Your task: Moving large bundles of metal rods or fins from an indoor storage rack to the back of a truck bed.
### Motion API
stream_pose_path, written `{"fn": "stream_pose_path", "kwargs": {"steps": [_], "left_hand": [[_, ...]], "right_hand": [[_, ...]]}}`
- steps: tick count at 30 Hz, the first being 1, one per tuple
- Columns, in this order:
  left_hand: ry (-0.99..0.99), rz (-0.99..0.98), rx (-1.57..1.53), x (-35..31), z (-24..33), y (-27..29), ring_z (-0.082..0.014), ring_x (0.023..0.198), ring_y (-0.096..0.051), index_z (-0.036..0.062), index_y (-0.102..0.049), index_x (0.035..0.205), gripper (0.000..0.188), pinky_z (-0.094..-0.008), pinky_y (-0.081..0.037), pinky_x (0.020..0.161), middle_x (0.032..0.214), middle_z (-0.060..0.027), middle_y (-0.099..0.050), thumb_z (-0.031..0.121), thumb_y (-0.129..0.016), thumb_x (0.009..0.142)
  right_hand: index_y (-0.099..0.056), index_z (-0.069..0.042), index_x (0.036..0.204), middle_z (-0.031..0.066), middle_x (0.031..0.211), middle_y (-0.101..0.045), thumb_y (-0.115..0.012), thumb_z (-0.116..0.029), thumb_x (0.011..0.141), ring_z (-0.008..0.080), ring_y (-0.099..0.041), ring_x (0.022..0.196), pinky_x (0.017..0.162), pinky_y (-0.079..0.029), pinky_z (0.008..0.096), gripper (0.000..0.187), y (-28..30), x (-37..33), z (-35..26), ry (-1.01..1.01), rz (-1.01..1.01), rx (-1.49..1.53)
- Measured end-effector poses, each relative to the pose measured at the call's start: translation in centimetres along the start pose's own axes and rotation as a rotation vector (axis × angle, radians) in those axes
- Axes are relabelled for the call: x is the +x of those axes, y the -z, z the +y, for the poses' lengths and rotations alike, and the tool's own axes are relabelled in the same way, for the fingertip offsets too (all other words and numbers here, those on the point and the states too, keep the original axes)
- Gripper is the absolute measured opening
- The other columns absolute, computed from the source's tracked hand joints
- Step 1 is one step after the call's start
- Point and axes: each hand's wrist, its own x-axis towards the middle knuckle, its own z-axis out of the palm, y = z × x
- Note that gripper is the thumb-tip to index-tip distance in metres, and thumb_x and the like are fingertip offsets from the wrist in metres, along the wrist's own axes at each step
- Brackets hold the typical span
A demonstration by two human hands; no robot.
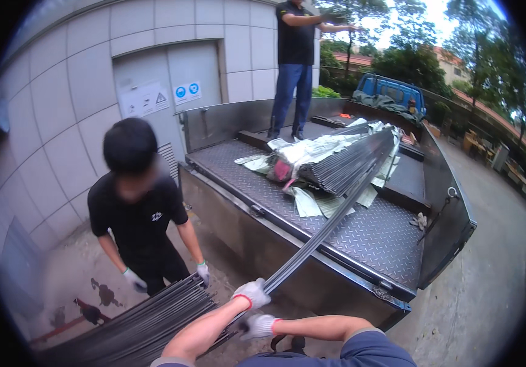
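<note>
You're gripping a long steel rod (pixel 318 235) with your left hand (pixel 251 293), gloved fingers closed around it. Your right hand (pixel 258 326) is closing on the same rod lower down. The rod is running diagonally, its far end up-right on the rod bundle (pixel 345 162) in the truck bed (pixel 373 235), its near end down-left over the rod pile (pixel 147 321). A co-worker's gloved hand (pixel 203 272) is touching that pile.
</note>
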Motion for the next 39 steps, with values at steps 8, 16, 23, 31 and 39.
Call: {"fn": "stream_pose_path", "kwargs": {"steps": [8, 16, 23, 31, 39], "left_hand": [[0.059, 0.040, -0.055, -11.9, -8.7, -2.5, -0.0404, 0.099, -0.072, 0.0141, -0.065, 0.118, 0.040, -0.0512, -0.056, 0.086, 0.107, -0.0189, -0.075, 0.034, -0.066, 0.084], [0.086, -0.052, -0.271, -10.4, -14.8, -10.0, -0.0372, 0.097, -0.072, 0.0146, -0.068, 0.120, 0.049, -0.0492, -0.056, 0.081, 0.102, -0.0165, -0.075, 0.022, -0.073, 0.072], [0.085, -0.072, -0.396, -10.7, -15.5, -10.9, -0.0404, 0.099, -0.071, 0.0160, -0.068, 0.118, 0.047, -0.0518, -0.055, 0.084, 0.100, -0.0176, -0.074, 0.023, -0.071, 0.072], [0.027, -0.156, -0.478, -9.3, -18.1, -9.2, -0.0360, 0.087, -0.072, 0.0080, -0.068, 0.115, 0.045, -0.0488, -0.056, 0.077, 0.090, -0.0184, -0.072, 0.020, -0.072, 0.072], [0.118, -0.230, -0.617, -19.1, -27.7, -6.3, -0.0253, 0.063, -0.072, 0.0041, -0.068, 0.111, 0.042, -0.0409, -0.057, 0.054, 0.072, -0.0132, -0.069, 0.013, -0.070, 0.070]], "right_hand": [[-0.066, -0.008, 0.126, 0.0185, 0.114, -0.069, -0.085, -0.029, 0.076, 0.0390, -0.066, 0.105, 0.093, -0.054, 0.0497, 0.058, 8.2, -9.0, -2.6, 0.201, 0.736, -0.418], [-0.053, -0.010, 0.141, 0.0182, 0.137, -0.058, -0.096, -0.033, 0.054, 0.0409, -0.051, 0.133, 0.114, -0.039, 0.0544, 0.100, 15.4, -1.8, 6.0, 0.159, 0.127, -0.717], [-0.069, -0.008, 0.110, 0.0170, 0.103, -0.073, -0.089, -0.030, 0.067, 0.0382, -0.069, 0.101, 0.091, -0.055, 0.0480, 0.052, 20.4, -0.8, 15.4, 0.067, -0.245, -0.747], [-0.071, -0.006, 0.100, 0.0202, 0.092, -0.075, -0.082, -0.028, 0.072, 0.0390, -0.073, 0.091, 0.084, -0.058, 0.0455, 0.038, 22.1, 3.0, 13.8, -0.158, -0.508, -0.786], [-0.072, -0.009, 0.101, 0.0191, 0.091, -0.075, -0.080, -0.031, 0.072, 0.0387, -0.073, 0.090, 0.082, -0.059, 0.0447, 0.037, 15.5, 8.5, 3.7, -0.170, -0.525, -0.779]]}}
